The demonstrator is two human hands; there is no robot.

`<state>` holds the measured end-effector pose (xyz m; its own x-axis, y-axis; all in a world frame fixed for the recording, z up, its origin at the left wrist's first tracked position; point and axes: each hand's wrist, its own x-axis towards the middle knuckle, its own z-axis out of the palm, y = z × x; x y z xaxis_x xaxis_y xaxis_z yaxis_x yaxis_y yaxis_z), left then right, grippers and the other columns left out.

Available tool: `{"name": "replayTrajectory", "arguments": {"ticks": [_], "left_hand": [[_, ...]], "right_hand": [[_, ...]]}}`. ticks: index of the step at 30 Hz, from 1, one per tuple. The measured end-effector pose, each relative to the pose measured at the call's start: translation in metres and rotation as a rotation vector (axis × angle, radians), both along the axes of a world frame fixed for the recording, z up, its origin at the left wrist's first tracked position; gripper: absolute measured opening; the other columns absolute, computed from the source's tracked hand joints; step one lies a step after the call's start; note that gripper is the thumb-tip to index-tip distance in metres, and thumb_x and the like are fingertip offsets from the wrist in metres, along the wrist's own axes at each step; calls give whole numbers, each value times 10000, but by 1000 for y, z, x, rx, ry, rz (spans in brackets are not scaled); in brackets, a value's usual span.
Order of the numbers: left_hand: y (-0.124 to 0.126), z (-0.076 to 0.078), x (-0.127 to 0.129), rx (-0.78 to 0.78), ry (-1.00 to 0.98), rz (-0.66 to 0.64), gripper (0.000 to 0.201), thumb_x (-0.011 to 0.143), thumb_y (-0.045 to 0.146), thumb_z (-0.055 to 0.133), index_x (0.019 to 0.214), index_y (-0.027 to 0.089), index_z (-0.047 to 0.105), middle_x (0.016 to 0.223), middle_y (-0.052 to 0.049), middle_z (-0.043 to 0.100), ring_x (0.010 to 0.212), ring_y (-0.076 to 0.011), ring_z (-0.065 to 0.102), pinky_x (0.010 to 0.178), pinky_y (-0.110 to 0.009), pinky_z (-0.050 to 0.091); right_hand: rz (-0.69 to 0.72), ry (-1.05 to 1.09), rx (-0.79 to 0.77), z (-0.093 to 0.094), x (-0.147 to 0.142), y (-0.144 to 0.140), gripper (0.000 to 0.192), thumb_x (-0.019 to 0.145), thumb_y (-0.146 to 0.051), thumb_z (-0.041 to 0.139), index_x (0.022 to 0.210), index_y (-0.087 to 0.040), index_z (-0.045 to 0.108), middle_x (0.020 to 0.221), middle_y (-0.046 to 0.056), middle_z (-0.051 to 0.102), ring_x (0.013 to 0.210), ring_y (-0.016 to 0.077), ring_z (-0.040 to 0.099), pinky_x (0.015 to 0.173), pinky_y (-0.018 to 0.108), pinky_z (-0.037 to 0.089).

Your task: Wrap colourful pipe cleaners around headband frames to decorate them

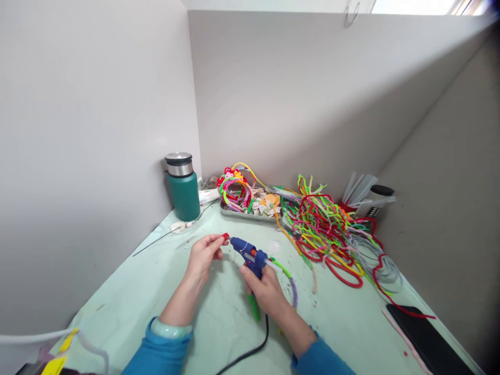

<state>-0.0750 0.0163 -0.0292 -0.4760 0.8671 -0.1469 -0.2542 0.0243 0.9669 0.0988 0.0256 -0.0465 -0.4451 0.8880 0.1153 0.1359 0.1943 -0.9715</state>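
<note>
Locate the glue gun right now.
Head view, centre of the table: the glue gun is in the right hand, nozzle aimed left at the small red piece pinched by the left hand.

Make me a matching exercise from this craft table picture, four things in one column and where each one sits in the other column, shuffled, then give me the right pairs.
Things:
1. glue gun
2. teal flask
3. metal tray
4. dark tablet

Places:
A. at the table's near right edge
B. in the back left corner by the wall
C. held in the right hand, nozzle toward the small red piece pinched by the left hand
D. at the back, left of the loose pile of pipe cleaners

Pairs: 1-C, 2-B, 3-D, 4-A
</note>
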Motion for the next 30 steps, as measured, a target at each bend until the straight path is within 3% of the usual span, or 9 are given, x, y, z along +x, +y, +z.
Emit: {"name": "replayTrajectory", "arguments": {"ticks": [14, 30], "left_hand": [[0, -1, 0, 3, 10, -22, 314, 613, 358, 691, 798, 111, 629, 729, -29, 653, 428, -39, 465, 444, -180, 376], [1, -4, -1, 10, 6, -31, 320, 622, 361, 687, 808, 107, 625, 727, -28, 643, 426, -38, 459, 441, -179, 375]], "right_hand": [[13, -88, 75, 7, -1, -2, 325, 796, -433, 506, 878, -148, 639, 583, 14, 591, 642, 177, 558, 553, 242, 417], [12, -155, 101, 8, -1, -3, 302, 811, -421, 496, 826, -149, 627, 601, 20, 589, 660, 179, 562, 538, 235, 408]]}}
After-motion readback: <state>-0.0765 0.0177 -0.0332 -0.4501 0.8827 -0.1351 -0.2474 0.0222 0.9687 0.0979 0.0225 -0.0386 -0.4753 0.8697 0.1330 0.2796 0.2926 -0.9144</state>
